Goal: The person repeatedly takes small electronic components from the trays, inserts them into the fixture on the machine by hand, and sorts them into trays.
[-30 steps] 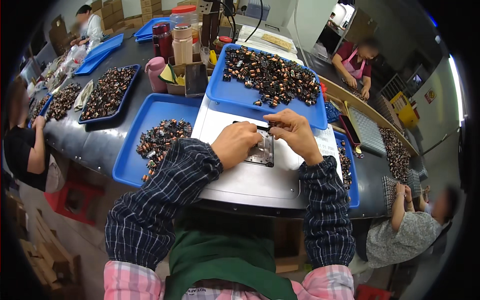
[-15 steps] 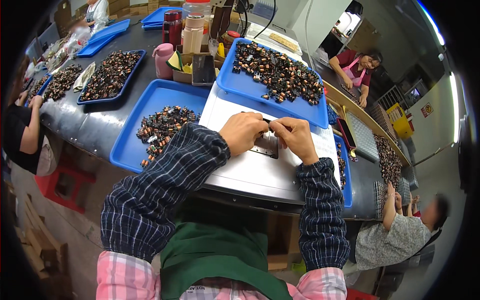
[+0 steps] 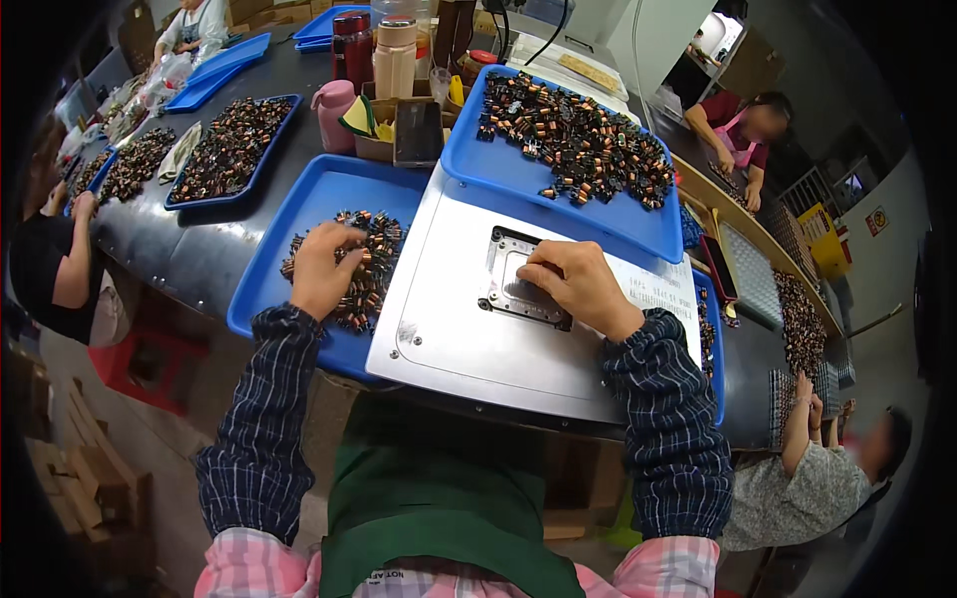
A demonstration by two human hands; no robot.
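Observation:
My left hand point(image 3: 322, 271) is over a pile of small coil components point(image 3: 361, 311), black with copper windings, in the left blue tray point(image 3: 261, 267). Its thumb and fingers are apart, and no part shows between them. On the silver panel point(image 3: 434, 334) in front of me, a square metal fixture point(image 3: 503, 267) sits in a cut-out with screws at its corners. Over the fixture's right side is my right hand point(image 3: 583, 287), its fingers curled and tips pressed together at the plate. Whatever those fingertips may hold is hidden.
A blue tray point(image 3: 608, 221) heaped with coil components overlaps the panel's far edge. Another filled tray point(image 3: 227, 149) lies far left. Behind stand a pink bottle point(image 3: 335, 118), a beige flask point(image 3: 395, 62) and a cardboard box point(image 3: 374, 148). Co-workers sit at both sides.
My hands were together over the fixture, fingers meeting. The left has moved left to the component pile and opened; the right stays by the fixture, slightly lower. The view has shifted a little.

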